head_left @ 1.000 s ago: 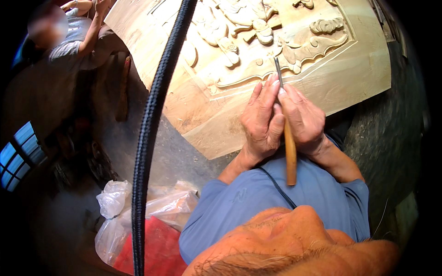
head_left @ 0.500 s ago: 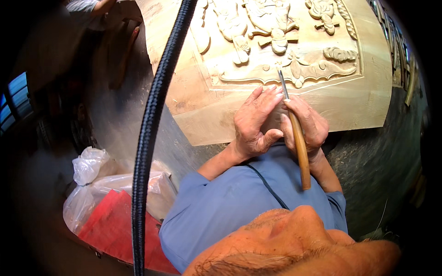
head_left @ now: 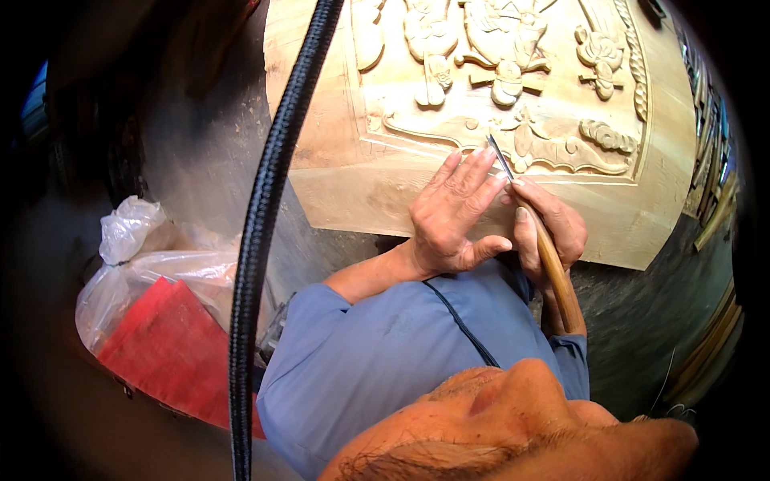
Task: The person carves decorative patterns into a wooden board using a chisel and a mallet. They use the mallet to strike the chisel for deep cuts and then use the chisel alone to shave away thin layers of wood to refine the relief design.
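Observation:
A pale wooden panel (head_left: 353, 188) lies before me, carved in relief with figures, a rope-like border and a scrolled, wing-shaped motif (head_left: 573, 152) near its close edge. My right hand (head_left: 557, 224) is wrapped round the wooden handle of a carving chisel (head_left: 555, 276). The narrow metal blade points away from me, its tip at the carved motif's left-middle part. Beside the blade, my left hand (head_left: 453, 212) rests with fingers stretched out and thumb apart. Its fingertips are close to the blade; whether they touch it I cannot tell.
A black braided cable (head_left: 269, 176) runs down the view's left side. Clear plastic bags (head_left: 132, 232) and a red sheet-like thing (head_left: 172, 349) lie at lower left. Several long tools or sticks (head_left: 714, 144) are lined up beyond the panel's right edge.
The view has shifted, so the panel sits lower and further right. My left fingers have spread and straightened a little. The chisel is still in my right hand, tilted slightly more leftward at the tip.

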